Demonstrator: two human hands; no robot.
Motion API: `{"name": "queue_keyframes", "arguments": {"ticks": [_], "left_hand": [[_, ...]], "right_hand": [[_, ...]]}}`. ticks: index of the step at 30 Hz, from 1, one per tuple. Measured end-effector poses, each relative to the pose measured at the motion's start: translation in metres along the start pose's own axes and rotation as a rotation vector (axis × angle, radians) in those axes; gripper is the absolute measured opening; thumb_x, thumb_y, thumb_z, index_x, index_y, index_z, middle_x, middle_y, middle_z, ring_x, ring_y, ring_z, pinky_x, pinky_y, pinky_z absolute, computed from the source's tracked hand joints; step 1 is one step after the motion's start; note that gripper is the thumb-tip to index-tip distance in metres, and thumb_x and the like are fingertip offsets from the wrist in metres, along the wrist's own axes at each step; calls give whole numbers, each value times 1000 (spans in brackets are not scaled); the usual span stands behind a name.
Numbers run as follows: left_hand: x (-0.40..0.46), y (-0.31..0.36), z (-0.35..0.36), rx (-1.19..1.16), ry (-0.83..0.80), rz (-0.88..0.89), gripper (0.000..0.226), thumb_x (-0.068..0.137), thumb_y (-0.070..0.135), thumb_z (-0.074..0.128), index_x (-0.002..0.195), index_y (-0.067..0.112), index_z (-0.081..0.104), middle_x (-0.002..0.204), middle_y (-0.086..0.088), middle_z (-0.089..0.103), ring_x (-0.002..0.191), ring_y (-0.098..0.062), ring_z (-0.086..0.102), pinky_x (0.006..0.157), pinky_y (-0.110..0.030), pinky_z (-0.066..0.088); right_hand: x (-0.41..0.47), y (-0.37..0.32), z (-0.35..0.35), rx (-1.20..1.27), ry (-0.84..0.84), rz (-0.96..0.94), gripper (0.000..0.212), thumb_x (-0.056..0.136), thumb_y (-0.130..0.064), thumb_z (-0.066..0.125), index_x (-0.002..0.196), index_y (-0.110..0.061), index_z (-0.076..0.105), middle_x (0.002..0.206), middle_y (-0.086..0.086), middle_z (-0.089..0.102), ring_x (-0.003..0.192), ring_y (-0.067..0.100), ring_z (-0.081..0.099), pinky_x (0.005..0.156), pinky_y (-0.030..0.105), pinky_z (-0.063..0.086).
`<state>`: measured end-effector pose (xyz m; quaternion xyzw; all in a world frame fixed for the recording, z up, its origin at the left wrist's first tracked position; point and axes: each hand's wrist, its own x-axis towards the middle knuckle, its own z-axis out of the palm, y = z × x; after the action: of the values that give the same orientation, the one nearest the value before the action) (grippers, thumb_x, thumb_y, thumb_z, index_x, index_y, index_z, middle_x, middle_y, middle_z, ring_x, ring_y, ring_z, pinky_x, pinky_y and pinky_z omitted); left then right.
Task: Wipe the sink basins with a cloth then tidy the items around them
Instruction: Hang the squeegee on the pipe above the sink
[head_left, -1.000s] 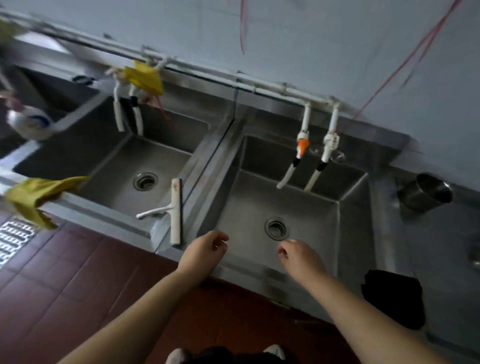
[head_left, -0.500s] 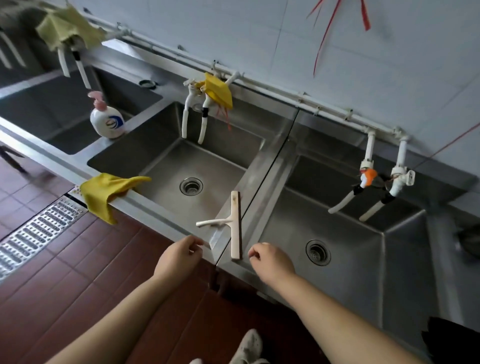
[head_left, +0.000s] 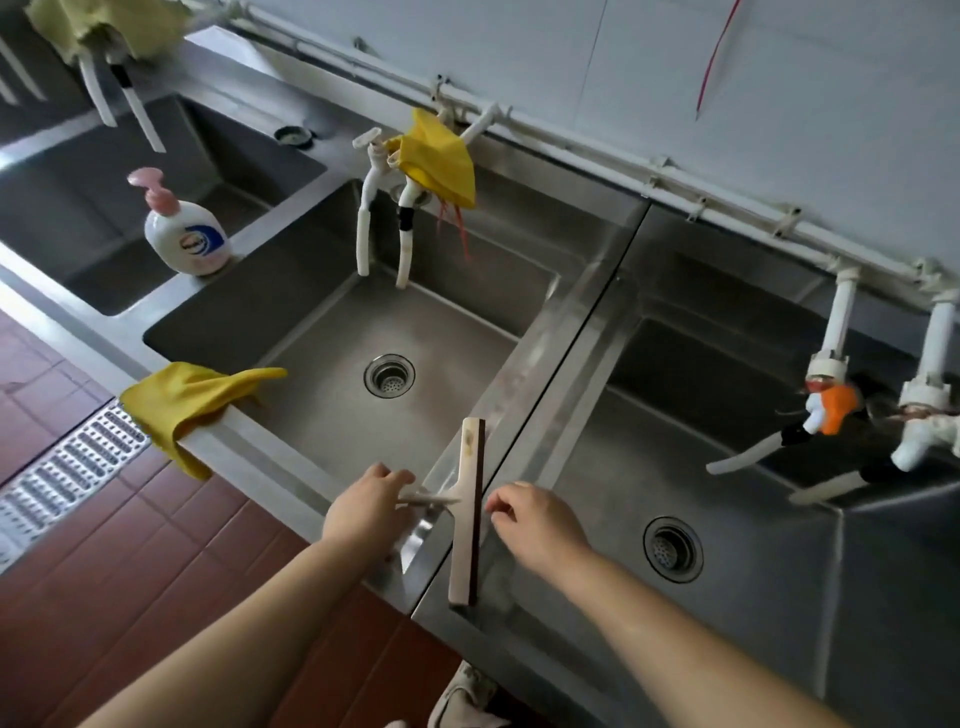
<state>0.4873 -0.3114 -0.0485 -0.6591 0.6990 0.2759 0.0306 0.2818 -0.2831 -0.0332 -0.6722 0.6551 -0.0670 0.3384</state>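
pale wood and steel meet under the left hand, whose fingers pinch the thin handle of the squeegee where it sticks out over the middle basin. the right hand hovers just beside the blade on its other side, fingers loosely curled and holding nothing.

the squeegee's long blade lies along the steel divider between the middle basin and the right basin, its near end close to the front edge of the bench.

a yellow cloth is draped over the front rim of the middle basin, well apart from both hands, and another yellow cloth hangs on the taps behind. a soap bottle stands on the ledge to the left.

judging from this, wiping has not begun and the squeegee is being cleared first. the risk is in that light pinch on a thin handle: the long blade could swing or tip off the narrow divider and clatter into a basin or off the front edge to the floor. the draped cloth also hangs mostly outside the rim and could slide off if nudged.
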Motion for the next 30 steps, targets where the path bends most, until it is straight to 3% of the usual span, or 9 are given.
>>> {"name": "queue_keyframes", "arguments": {"ticks": [7, 12, 15, 20, 22, 23, 25, 27, 30], "left_hand": [[22, -2, -2, 44, 18, 46, 17, 89, 32, 57, 104, 30, 65, 104, 10, 54, 95, -12, 56, 69, -25, 45], [45, 14, -25, 42, 126, 264, 19, 91, 39, 55, 104, 29, 65, 101, 11, 58, 95, -13, 55, 66, -22, 36], [62, 32, -45, 22, 180, 392, 16, 88, 36, 61, 99, 26, 69, 96, 8, 60, 89, -15, 58, 62, -25, 41], [103, 62, -77, 77, 168, 664, 16, 68, 25, 82, 77, 26, 70, 76, 8, 59, 69, -18, 62, 42, -26, 46], [119, 74, -91, 18, 155, 696, 25, 70, 22, 80, 93, 26, 71, 93, 7, 62, 83, -18, 64, 52, -29, 54], [126, 79, -97, -16, 146, 691, 36, 74, 21, 76, 109, 25, 67, 111, 6, 60, 97, -17, 62, 65, -30, 57], [141, 84, -103, -50, 154, 695, 57, 84, 26, 67, 137, 26, 45, 139, 7, 42, 123, -14, 48, 90, -27, 51], [156, 88, -104, -84, 108, 703, 61, 89, 29, 60, 144, 26, 33, 146, 9, 31, 131, -11, 39, 100, -23, 42], [177, 98, -104, -101, 38, 723, 56, 92, 31, 56, 143, 26, 33, 145, 11, 31, 130, -7, 38, 102, -20, 38]], "right_hand": [[29, 3, -6, 73, -56, -16, 20, 91, -22, 48, 101, -25, 65, 105, -8, 60, 88, 9, 55, 72, 19, 39], [43, -1, -24, 86, 123, -80, 21, 93, -18, 50, 107, -22, 65, 110, -11, 56, 93, 8, 57, 79, 23, 48], [53, -11, -36, 9, 233, -139, 24, 92, -24, 55, 114, -20, 63, 109, -7, 54, 91, 12, 58, 74, 28, 51], [69, -23, -64, -180, 289, -72, 23, 92, -34, 57, 107, -18, 64, 100, -2, 53, 84, 19, 60, 70, 31, 50], [78, -22, -77, -177, 312, -4, 22, 92, -36, 55, 102, -18, 64, 98, -3, 56, 84, 18, 61, 73, 32, 52], [84, -19, -84, -168, 322, 53, 22, 93, -38, 54, 100, -19, 64, 98, -3, 57, 85, 17, 61, 74, 31, 52], [94, -9, -100, -138, 356, 199, 23, 93, -40, 52, 95, -20, 63, 94, -5, 59, 81, 14, 61, 68, 25, 49], [103, 8, -116, -53, 417, 367, 21, 92, -40, 53, 85, -21, 60, 79, -9, 57, 70, 10, 59, 55, 17, 41], [116, 38, -141, 86, 541, 571, 22, 91, -39, 56, 78, -21, 55, 65, -9, 56, 57, 3, 55, 48, 14, 38]]}}
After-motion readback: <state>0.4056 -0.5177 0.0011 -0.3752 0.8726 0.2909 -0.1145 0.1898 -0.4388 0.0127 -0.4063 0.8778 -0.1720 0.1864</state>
